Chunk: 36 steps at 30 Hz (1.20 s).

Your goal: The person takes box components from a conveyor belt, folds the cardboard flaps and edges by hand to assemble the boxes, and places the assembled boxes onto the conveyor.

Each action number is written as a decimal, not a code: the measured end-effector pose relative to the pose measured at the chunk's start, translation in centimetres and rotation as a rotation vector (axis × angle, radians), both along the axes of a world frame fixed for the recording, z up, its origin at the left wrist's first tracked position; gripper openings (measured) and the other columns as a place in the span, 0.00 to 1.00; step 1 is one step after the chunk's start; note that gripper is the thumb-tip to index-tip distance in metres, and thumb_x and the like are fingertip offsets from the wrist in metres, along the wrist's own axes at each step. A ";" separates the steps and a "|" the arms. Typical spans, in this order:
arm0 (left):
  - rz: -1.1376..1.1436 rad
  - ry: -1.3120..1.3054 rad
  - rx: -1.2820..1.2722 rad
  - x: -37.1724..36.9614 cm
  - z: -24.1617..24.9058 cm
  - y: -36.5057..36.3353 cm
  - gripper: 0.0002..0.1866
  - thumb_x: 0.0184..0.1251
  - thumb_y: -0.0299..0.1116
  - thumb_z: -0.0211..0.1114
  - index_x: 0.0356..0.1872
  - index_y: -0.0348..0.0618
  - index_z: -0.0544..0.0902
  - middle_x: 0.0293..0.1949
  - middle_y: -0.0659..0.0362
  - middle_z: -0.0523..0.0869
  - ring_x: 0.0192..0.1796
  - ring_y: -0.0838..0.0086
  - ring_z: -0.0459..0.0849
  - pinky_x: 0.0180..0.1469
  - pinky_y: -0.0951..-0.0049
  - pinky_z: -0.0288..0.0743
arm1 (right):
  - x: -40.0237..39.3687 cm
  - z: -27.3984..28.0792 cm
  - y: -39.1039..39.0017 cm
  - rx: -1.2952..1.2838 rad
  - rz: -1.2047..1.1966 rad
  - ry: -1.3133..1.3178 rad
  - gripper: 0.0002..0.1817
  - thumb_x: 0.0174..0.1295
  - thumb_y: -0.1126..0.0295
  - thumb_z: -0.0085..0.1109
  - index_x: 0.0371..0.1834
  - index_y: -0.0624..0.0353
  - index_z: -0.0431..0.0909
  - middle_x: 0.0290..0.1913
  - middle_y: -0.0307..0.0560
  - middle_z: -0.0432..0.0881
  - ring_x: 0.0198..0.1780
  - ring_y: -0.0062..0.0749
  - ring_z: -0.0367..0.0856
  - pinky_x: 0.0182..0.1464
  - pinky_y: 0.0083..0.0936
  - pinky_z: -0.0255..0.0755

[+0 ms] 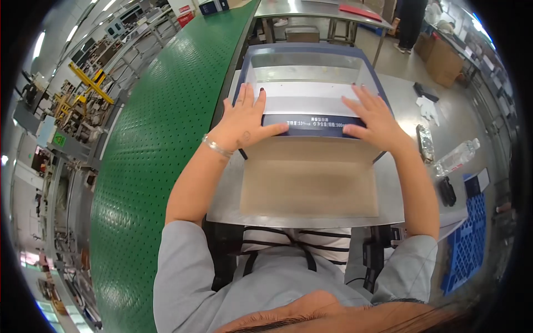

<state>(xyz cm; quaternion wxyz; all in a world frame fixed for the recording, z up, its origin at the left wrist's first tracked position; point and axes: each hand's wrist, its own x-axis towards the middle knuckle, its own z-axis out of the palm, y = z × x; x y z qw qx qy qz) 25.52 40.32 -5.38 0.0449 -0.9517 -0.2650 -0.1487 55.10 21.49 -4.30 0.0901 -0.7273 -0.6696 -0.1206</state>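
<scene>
A dark blue box (316, 125) with a large clear window and white printing along its near edge sits on the steel table in front of me. Something white shows through the window. My left hand (244, 117) lies on the box's left near corner, fingers spread. On the right near corner rests my right hand (378, 121), its fingers also apart and pressed lightly on the top. Neither hand grips anything. A brown cardboard-like panel (310, 186) extends from under the box's near edge towards me; whether it is attached cannot be seen.
A green perforated conveyor belt (161, 127) runs along the left. On the steel table (394, 188) at right lie a clear plastic bottle (458, 157), a white glove (427, 109) and a black object (446, 191). A blue plastic pallet (467, 244) stands lower right. A person (410, 25) stands far back.
</scene>
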 end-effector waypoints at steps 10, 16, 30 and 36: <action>0.041 0.044 0.080 0.5 -1.4 0.1 0.60 0.56 0.79 0.59 0.75 0.35 0.63 0.71 0.24 0.61 0.76 0.32 0.57 0.72 0.38 0.53 | -7.8 -0.8 5.3 0.095 0.434 -0.142 0.31 0.72 0.44 0.46 0.76 0.39 0.66 0.80 0.37 0.60 0.83 0.36 0.51 0.80 0.47 0.48; 0.026 0.019 0.049 2.9 -0.5 -1.6 0.60 0.54 0.80 0.59 0.74 0.34 0.65 0.70 0.24 0.64 0.75 0.31 0.60 0.71 0.41 0.57 | -4.4 -0.5 3.1 0.101 0.396 -0.109 0.32 0.70 0.44 0.49 0.76 0.39 0.66 0.78 0.38 0.64 0.82 0.36 0.53 0.79 0.46 0.52; 0.169 0.044 -0.031 5.7 -3.0 1.0 0.57 0.54 0.72 0.65 0.77 0.40 0.63 0.74 0.31 0.61 0.78 0.40 0.58 0.75 0.51 0.57 | 14.5 -4.9 -6.3 -0.005 -0.096 0.615 0.39 0.75 0.41 0.44 0.81 0.52 0.56 0.82 0.45 0.57 0.82 0.45 0.53 0.80 0.38 0.49; 0.150 0.077 -0.009 4.4 -5.5 3.1 0.54 0.53 0.70 0.66 0.77 0.45 0.65 0.73 0.32 0.63 0.76 0.39 0.60 0.73 0.54 0.60 | 9.4 -3.7 4.3 -0.146 -0.487 0.863 0.53 0.67 0.27 0.39 0.80 0.64 0.54 0.73 0.65 0.68 0.64 0.55 0.78 0.68 0.45 0.68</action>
